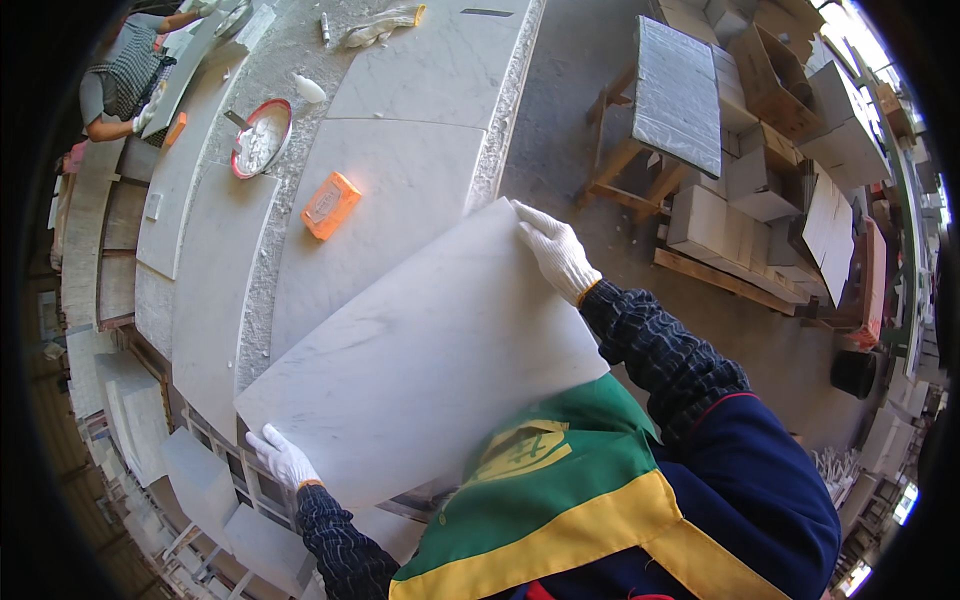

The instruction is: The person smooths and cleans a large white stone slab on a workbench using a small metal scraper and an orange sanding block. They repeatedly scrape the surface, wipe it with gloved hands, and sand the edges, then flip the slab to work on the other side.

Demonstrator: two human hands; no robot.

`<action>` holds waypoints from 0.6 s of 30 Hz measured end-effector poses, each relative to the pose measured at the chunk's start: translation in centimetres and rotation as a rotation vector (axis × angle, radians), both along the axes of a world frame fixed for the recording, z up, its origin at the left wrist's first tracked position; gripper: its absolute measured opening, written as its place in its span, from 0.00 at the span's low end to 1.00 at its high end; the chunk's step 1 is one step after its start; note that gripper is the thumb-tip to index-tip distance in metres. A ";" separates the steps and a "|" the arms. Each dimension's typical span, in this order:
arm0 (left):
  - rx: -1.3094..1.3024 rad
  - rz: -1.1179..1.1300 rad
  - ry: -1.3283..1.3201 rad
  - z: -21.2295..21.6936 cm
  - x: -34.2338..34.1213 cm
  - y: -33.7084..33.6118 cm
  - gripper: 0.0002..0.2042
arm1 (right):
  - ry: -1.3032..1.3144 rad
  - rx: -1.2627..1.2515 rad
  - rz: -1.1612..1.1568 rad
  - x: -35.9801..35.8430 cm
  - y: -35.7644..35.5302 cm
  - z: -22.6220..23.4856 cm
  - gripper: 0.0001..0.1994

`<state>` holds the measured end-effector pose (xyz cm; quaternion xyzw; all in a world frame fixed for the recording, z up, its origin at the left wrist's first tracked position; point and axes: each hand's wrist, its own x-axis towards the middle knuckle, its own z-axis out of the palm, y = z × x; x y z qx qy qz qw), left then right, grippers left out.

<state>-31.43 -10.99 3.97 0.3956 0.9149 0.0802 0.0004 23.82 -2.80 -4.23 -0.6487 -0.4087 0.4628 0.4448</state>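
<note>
A large white marble slab (430, 350) with faint grey veins lies tilted across the front of me, held between both hands. At its lower left corner my left hand (283, 457), in a white knit glove, grips the edge. My right hand (556, 250), gloved alike, is closed round the upper right edge; its fingertips are partly hidden. Beyond the slab's far edge lie other marble slabs (390, 180) on the workbench. On one of them rests an orange block-shaped packet (331, 205).
A red-rimmed bowl of white paste (262, 140) with a scraper, a white bottle (309, 89) and a glove (385, 25) sit on the dusty bench. A co-worker (125, 80) stands far left. To the right are a slab-topped wooden stand (677, 95) and cardboard boxes (735, 235) on a pallet.
</note>
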 end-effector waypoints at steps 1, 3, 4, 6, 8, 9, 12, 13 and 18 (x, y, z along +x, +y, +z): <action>0.003 -0.012 0.013 -0.3 0.2 -0.1 0.34 | -0.035 0.003 0.012 0.1 -0.1 0.3 0.24; 0.007 -0.021 0.024 -0.9 0.5 -0.3 0.33 | -0.083 0.011 0.024 0.1 -0.4 1.0 0.24; 0.008 -0.019 0.021 -1.3 0.6 -0.4 0.32 | -0.096 0.018 0.025 0.0 -0.5 1.4 0.24; 0.018 -0.030 0.032 -1.9 0.6 -0.6 0.31 | -0.112 0.024 0.023 -0.1 -0.6 2.0 0.24; 0.041 -0.059 0.050 -2.7 0.6 -0.8 0.30 | -0.119 0.033 0.024 -0.3 -0.4 2.4 0.24; 0.036 -0.059 0.070 -3.0 0.6 -0.9 0.30 | -0.146 0.030 0.042 -0.3 -0.1 2.5 0.24; 0.041 -0.071 0.086 -3.7 0.5 -1.2 0.30 | -0.228 0.079 0.115 -0.2 1.4 2.4 0.26; 0.053 -0.076 0.078 -3.9 0.4 -1.3 0.30 | -0.258 0.114 0.140 -0.1 2.0 2.3 0.26; 0.067 -0.102 0.109 -4.2 0.1 -1.4 0.29 | -0.425 0.172 0.202 0.0 2.2 2.1 0.28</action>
